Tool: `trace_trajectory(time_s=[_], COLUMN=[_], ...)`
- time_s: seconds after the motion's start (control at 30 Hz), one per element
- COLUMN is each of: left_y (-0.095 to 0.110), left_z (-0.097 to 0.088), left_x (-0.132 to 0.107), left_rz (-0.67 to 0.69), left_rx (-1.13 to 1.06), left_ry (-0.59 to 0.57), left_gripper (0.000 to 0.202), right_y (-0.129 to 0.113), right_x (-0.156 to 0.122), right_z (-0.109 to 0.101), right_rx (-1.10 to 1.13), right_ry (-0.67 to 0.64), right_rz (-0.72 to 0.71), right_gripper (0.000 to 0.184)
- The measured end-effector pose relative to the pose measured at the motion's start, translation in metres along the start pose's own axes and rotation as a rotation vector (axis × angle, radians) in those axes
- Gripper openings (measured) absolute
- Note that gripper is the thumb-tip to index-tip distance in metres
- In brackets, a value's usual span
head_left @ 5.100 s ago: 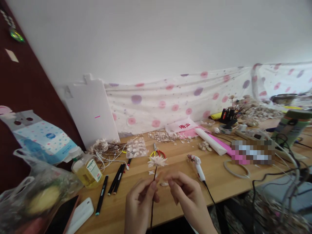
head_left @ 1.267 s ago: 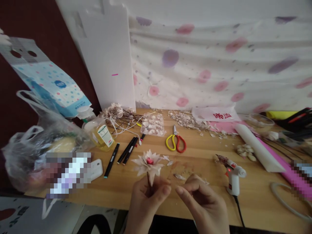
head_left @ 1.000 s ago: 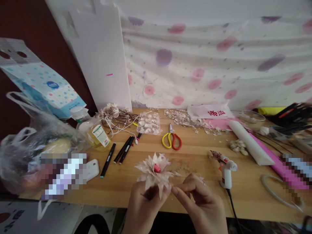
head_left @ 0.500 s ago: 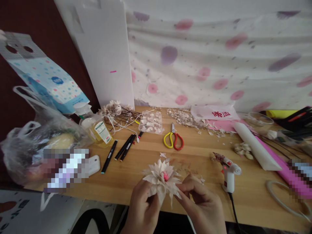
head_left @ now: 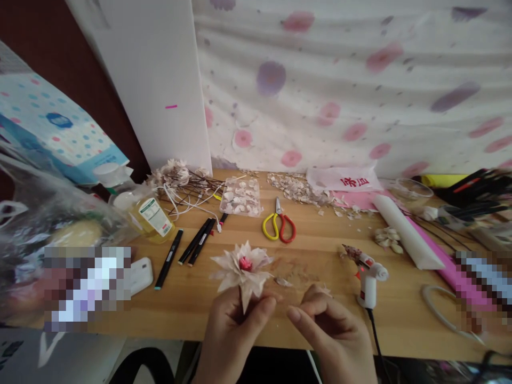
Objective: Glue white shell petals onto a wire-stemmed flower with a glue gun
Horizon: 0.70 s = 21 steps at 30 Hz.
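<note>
A pale handmade flower (head_left: 256, 281) with pointed, layered petals and a pink centre is held in my left hand (head_left: 236, 330), fingers and thumb closed beneath the bloom. To its right, apart from the petals, is my right hand (head_left: 332, 330). Its fingers are curled, thumb and forefinger close together in a pinch; whatever may be between them is too small to make out. Beyond the right hand stands a white glue gun (head_left: 368, 288) with a stained nozzle. Scissors (head_left: 278, 224) with yellow and red handles lie behind the flower. Small petal scraps (head_left: 283, 281) lie on the wooden table.
Black markers (head_left: 168, 260) and a bottle of yellow liquid (head_left: 154, 218) are on the left, beside a plastic bag (head_left: 24, 213). A clear compartment box (head_left: 241, 197) and loose petal pieces (head_left: 296, 189) lie at the back. A white roll (head_left: 408, 232) lies right.
The flower has moved left and turned in my left hand. My right hand has come away from the petals. The view has shifted slightly.
</note>
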<state>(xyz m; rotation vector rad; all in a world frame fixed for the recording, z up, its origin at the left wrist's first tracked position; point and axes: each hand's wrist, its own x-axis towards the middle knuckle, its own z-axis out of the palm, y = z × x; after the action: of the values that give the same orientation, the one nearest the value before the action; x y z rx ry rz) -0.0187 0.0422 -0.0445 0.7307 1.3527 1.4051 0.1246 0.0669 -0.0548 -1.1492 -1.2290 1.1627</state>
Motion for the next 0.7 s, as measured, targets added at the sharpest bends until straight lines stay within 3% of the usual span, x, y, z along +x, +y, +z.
trace_trajectory(time_s=[0.17,0.43,0.57,0.7], left_y=[0.004,-0.01,-0.014,-0.012], left_z=[0.001,0.001,-0.006,-0.014], left_x=[-0.004,-0.016,-0.009,0.001], left_rz=[-0.022,0.121,0.196,0.062], left_rx=[-0.006,0.168,0.159,-0.034], left_ry=[-0.07,0.135,0.134,0.102], left_gripper=[0.028,0.018,0.021,0.033], right_y=[0.002,-0.006,-0.005,-0.005], right_x=[0.0,-0.006,-0.003,0.001], right_z=[0.0,0.009,0.0,-0.008], right_rx=[-0.023,-0.06,-0.079,-0.127], right_ry=[-0.085,0.02,-0.029,-0.023], right_rz=[-0.011,-0.1,-0.129,-0.215], right_gripper=[0.025,0.02,0.021,0.01])
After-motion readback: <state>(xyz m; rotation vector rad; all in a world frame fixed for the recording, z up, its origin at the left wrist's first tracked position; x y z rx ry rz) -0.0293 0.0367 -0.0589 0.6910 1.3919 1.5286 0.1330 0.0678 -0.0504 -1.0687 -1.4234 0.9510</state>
